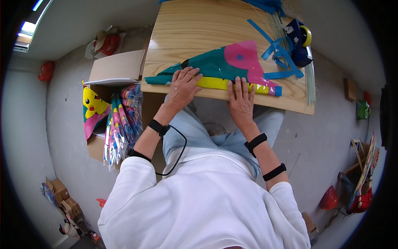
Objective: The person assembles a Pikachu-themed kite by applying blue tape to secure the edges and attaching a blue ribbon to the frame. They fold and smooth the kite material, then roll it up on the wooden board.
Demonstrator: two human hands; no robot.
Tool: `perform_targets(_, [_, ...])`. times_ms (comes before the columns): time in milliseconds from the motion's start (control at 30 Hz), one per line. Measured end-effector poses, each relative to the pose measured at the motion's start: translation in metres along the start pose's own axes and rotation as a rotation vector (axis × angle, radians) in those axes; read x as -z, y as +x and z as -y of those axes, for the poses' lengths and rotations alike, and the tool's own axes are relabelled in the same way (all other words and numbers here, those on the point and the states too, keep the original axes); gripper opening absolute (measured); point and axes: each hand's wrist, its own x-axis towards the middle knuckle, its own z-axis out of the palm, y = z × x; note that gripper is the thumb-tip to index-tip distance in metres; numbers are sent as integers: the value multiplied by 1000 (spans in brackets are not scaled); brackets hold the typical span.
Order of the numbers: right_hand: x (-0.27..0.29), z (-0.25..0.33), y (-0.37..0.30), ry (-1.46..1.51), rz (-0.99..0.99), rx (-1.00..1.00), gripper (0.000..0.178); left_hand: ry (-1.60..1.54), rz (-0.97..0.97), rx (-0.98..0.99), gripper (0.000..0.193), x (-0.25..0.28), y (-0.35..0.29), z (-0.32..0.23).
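A triangular kite [211, 62] of thin shiny sheet, teal and pink with a yellow strip, lies partly rolled along the near edge of the wooden table [186, 29]. Thin rod ends stick out past both sides of the roll. My left hand [185, 85] lies over the roll left of the middle, fingers stretched forward onto the teal part. Flat on the yellow strip to the right rests my right hand [241, 99], its fingers a little apart. Both palms press from above without gripping. A blue piece [278, 91] sits at the roll's right end.
Blue ribbon strips [275, 47] and a tape dispenser [299, 45] with yellow tape are at the table's right. Thin pale rods [310, 85] run along that side. To the left, an open cardboard box [114, 68] stands beside bundled rolled kites [118, 120] in clear sleeves.
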Motion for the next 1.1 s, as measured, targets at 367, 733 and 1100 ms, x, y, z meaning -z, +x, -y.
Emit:
perform_targets(367, [-2, 0, -2, -19, -20, -17, 73, 31, 85, 40, 55, -11, 5, -12])
perform_targets(733, [1, 0, -3, 36, -18, -28, 69, -13, 37, -170, 43, -28, 21, -35])
perform_targets(1100, [0, 3, -3, 48, -21, -45, 66, 21, -117, -252, 14, -43, 63, -26])
